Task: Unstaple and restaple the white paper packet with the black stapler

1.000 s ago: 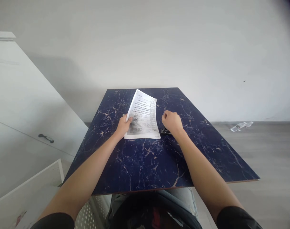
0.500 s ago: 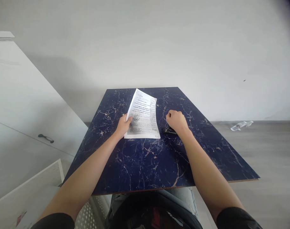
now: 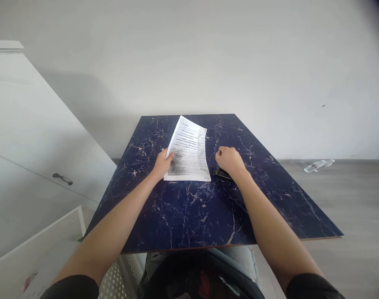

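In the head view, the left hand (image 3: 163,163) pinches the left edge of the printed paper (image 3: 187,151), thumb on top, between the far edge and middle of the table (image 3: 189,220). Toward the right edge, the right hand (image 3: 230,160) curls above a black object (image 3: 222,174), partly hidden; whether the fingers grip it, I cannot tell.

Too tiny, too covered
From here the paper (image 3: 188,153) is printed too small to read; it hides most fingers of the left hand (image 3: 163,162). The right hand (image 3: 229,159) covers part of a black object (image 3: 221,174). 2 dark sleeves (image 3: 72,287) run off below.
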`<act>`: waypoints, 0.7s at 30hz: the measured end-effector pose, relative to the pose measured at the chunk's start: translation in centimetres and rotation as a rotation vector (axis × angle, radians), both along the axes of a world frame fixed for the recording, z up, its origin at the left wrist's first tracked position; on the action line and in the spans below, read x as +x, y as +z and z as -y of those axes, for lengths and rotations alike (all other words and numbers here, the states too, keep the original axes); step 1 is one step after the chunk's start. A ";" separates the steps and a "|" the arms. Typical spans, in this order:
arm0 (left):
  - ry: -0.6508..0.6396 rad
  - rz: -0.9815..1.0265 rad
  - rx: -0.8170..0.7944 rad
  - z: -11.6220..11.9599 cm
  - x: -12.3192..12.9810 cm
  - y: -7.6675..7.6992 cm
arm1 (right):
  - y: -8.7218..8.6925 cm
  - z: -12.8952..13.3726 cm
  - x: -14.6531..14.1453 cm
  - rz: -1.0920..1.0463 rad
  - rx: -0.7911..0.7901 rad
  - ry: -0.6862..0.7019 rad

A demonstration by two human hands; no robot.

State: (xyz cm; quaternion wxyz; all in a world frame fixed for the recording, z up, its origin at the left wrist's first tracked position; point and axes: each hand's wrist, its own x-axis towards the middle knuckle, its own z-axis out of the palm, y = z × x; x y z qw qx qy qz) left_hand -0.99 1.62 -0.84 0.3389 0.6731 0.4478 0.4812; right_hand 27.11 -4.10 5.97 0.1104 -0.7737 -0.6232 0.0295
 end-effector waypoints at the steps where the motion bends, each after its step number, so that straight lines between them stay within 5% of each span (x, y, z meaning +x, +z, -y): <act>1: 0.000 0.003 -0.005 0.0 0.0 0.1 | 0.0 0.1 -0.5 0.008 0.005 0.019; 16: 0.014 0.070 -0.022 0.3 -0.4 0.5 | 0.0 -0.3 -1.8 0.037 0.116 0.143; 21: 0.042 0.146 -0.007 0.4 -1.3 1.6 | 0.0 0.3 -1.8 -0.082 0.307 0.199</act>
